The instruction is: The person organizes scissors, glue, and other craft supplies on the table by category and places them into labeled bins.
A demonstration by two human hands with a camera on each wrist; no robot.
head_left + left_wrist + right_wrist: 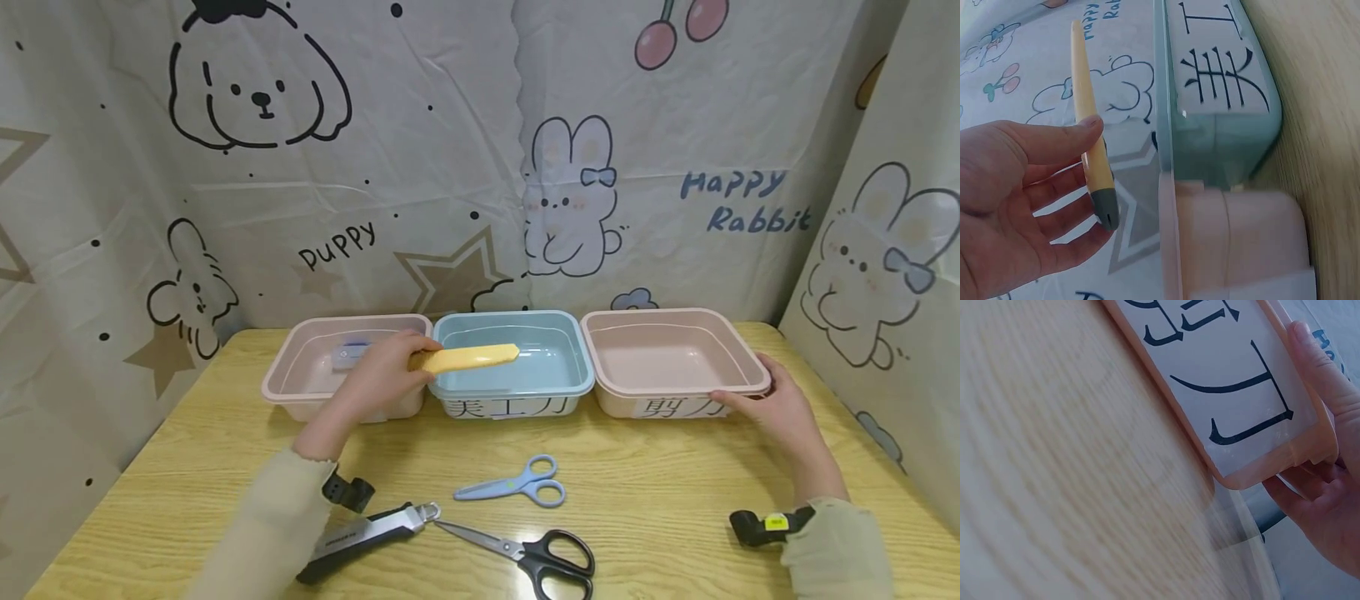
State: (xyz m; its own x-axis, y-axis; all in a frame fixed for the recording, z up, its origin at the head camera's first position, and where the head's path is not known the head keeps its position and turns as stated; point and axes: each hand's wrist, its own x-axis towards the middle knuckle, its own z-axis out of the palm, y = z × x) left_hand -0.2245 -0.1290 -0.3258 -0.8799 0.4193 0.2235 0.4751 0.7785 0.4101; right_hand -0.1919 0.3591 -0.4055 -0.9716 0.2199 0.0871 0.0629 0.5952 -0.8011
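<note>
My left hand (384,372) pinches a slim yellow utility knife (476,358) between thumb and fingers. It holds the knife over the blue bin (513,388), near where that bin meets the left pink bin (281,392). In the left wrist view the knife's dark grey end (1106,209) points toward the lower fingers. My right hand (783,408) grips the front right corner of the right pink bin (675,392), thumb on the rim; the right wrist view shows its fingers (1291,494) round the side.
On the table (660,492) lie blue-handled scissors (517,483), black-handled scissors (532,554) and a silver and black utility knife (367,537), partly behind the left sleeve. A bluish object (347,356) lies in the left bin. A printed curtain (450,167) hangs behind the bins.
</note>
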